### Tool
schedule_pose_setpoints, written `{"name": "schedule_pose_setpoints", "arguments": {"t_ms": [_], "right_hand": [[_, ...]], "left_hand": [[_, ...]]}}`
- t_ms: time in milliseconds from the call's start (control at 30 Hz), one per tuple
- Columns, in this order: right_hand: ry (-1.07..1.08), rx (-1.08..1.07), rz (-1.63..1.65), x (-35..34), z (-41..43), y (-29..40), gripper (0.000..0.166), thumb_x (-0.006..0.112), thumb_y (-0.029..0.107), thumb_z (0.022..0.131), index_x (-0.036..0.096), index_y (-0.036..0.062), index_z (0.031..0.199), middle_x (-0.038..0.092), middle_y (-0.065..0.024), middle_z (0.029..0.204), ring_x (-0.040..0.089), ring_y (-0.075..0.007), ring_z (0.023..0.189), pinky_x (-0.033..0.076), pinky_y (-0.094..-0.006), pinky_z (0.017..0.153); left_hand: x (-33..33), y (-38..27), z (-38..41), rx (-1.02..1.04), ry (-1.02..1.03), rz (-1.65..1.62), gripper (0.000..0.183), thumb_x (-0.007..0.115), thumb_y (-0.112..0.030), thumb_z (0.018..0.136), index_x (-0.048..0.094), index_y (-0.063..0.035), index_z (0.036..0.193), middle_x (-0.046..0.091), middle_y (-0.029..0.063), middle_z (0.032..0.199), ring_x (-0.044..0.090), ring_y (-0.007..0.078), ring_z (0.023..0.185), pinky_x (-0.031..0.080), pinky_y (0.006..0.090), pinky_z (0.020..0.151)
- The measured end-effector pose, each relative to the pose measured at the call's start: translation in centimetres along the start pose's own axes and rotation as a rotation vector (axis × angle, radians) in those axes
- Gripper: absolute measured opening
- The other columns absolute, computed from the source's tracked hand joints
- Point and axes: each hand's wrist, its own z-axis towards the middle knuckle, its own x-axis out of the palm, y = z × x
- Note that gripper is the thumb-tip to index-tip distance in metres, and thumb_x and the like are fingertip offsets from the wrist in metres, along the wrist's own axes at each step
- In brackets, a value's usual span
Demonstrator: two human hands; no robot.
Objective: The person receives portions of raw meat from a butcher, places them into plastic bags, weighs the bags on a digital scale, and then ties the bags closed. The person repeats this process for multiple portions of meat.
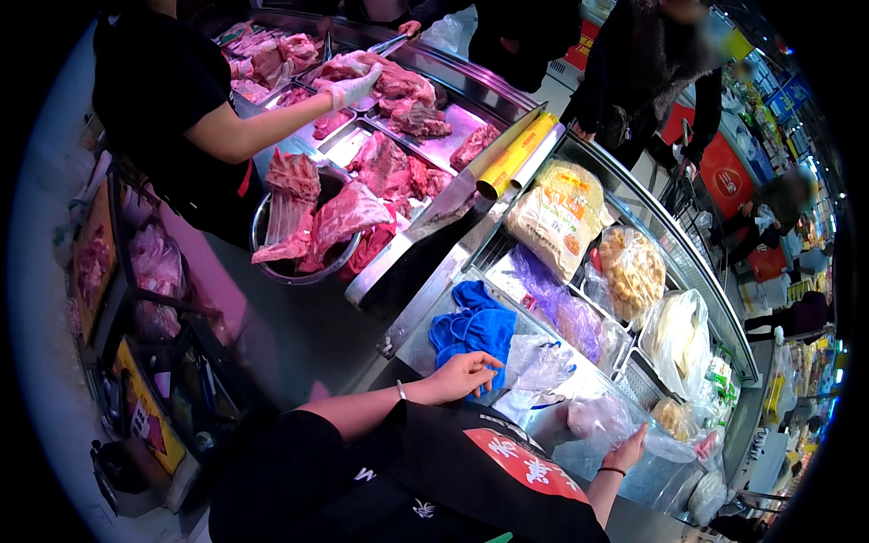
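My left hand [470, 375], a metal bangle at its wrist, hovers over the near edge of a crumpled blue cloth [475, 324]. Its fingers are loosely bent and apart, with nothing seen between them. Beside it lie thin clear plastic bags [540, 363] on the metal counter [590, 461]. My right hand [626, 449], wearing a dark red bracelet, is at the counter's right part, against a clear plastic bag [601, 417] with something pale pink inside. Whether its fingers grip the film cannot be made out.
A chilled case holds a large printed sack [560, 210], a bag of tan pieces [631, 271] and a bag of pale sheets [679, 343]. Film rolls [517, 156] lie on the divider. A co-worker's gloved hand [356, 87] touches raw meat; a meat-filled metal bowl [305, 275] stands nearer.
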Motion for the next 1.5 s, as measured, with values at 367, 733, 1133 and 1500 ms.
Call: {"name": "schedule_pose_setpoints", "arguments": {"t_ms": [367, 733, 1133, 1500], "right_hand": [[0.095, 0.051, -0.018, -1.0, 2.1, -0.6, 0.035, 0.065, 0.035, 0.087, 0.057, 0.0026, 0.094, 0.06, -0.0042, 0.085, 0.06, -0.0163, 0.069, 0.052, -0.0315, 0.059], [0.076, 0.047, -0.017, 0.0, 1.1, -0.1, 0.037, 0.064, 0.038, 0.087, 0.057, 0.002, 0.094, 0.059, -0.0047, 0.085, 0.059, -0.0155, 0.071, 0.052, -0.0313, 0.061], [0.092, 0.049, -0.045, -0.5, 2.7, -1.2, 0.034, 0.064, 0.035, 0.088, 0.059, 0.0018, 0.09, 0.059, -0.0042, 0.084, 0.059, -0.0139, 0.07, 0.051, -0.0304, 0.059], [0.23, 0.093, 0.007, -0.4, 3.0, -1.7, 0.036, 0.063, 0.027, 0.089, 0.058, -0.004, 0.107, 0.063, -0.012, 0.104, 0.063, -0.0196, 0.088, 0.055, -0.0335, 0.073]], "left_hand": [[-2.8, -0.2, 1.1, 0.155, -0.1, 0.073, 0.023, 0.05, -0.014, 0.094, 0.057, 0.0003, 0.111, 0.06, 0.004, 0.079, 0.056, 0.008, 0.068, 0.047, 0.0225, 0.06], [-2.3, -0.2, 1.2, 0.096, -0.081, 0.058, 0.023, 0.05, -0.014, 0.094, 0.058, -0.001, 0.111, 0.059, 0.0028, 0.08, 0.056, 0.008, 0.071, 0.047, 0.0227, 0.063], [-2.8, -0.4, 2.3, 0.08, -0.098, 0.053, 0.021, 0.051, -0.014, 0.094, 0.058, -0.0015, 0.109, 0.06, 0.003, 0.079, 0.055, 0.0077, 0.069, 0.047, 0.0218, 0.061], [-2.4, -0.2, 3.4, 0.054, -0.074, 0.063, 0.021, 0.051, -0.013, 0.094, 0.058, -0.0018, 0.11, 0.059, 0.0031, 0.079, 0.055, 0.0071, 0.067, 0.047, 0.0215, 0.06]]}}
